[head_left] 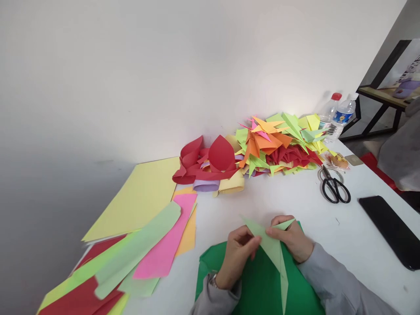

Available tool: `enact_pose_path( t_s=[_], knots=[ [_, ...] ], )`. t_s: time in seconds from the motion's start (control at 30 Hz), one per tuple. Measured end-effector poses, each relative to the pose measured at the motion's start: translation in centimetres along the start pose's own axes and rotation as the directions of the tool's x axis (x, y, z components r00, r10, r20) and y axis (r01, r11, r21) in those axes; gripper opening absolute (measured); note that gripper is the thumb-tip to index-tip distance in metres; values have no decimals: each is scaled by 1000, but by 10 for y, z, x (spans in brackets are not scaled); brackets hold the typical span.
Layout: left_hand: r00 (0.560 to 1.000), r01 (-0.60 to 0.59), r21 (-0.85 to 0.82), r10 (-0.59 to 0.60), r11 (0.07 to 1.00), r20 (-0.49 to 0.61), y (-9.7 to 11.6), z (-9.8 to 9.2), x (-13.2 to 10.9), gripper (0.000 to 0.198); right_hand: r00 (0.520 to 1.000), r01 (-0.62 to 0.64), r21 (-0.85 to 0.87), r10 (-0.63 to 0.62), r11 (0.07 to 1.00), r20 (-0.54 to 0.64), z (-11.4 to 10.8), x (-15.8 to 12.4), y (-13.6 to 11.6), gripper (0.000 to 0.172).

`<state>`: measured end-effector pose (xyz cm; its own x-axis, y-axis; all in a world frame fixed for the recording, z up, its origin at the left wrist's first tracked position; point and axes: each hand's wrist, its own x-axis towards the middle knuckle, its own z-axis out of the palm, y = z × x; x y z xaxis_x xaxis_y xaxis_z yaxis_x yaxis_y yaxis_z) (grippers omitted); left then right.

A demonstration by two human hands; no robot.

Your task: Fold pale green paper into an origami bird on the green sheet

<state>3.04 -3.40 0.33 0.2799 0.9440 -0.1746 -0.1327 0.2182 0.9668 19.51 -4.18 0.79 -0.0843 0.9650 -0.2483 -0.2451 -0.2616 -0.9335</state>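
Loose coloured sheets (166,240) lay leftmost, then the left hand (238,256) pinched the left edge of a folded pale green paper (274,249) over a dark green sheet (257,284), the right hand (293,238) gripped its upper right part between thumb and fingers, and scissors (335,189) and a black phone (390,232) lay beyond.

Folded paper (274,250) partly covered, green sheet (257,286) cropped

Folded paper (271,248): pale green, plain, creased into slender points. One tip to upper left, another to upper right, a long narrow tail running toward the near side, fold line along its length. Gripped by right hand (292,238), left hand (239,253) at its left edge, over green sheet (259,284)
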Motion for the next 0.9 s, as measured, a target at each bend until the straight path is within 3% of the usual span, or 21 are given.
enact_pose_path(
  t_s=[0.13, 0.3, 0.5, 0.9],
  knots=[
    [992, 51, 42, -56, 998, 109, -3, 2, -2, 43, 1000, 7, -2, -7, 1000, -15, -3, 2, 3, 40],
    [991, 47, 45, -52, 998, 126, -7, 1, 0, 52, 1000, -8, -6, 8, 1000, 8, -2, 1, 1, 39],
    [986, 16, 70, -28, 997, 167, 1, 5, 0, 43, 997, -5, 4, 5, 1000, 83, 1, -2, -2, 39],
    [993, -112, 152, 103, 982, 64, 2, 5, -2, 42, 997, 73, 38, -74, 997, 31, 1, 4, -1, 45]
  ],
)
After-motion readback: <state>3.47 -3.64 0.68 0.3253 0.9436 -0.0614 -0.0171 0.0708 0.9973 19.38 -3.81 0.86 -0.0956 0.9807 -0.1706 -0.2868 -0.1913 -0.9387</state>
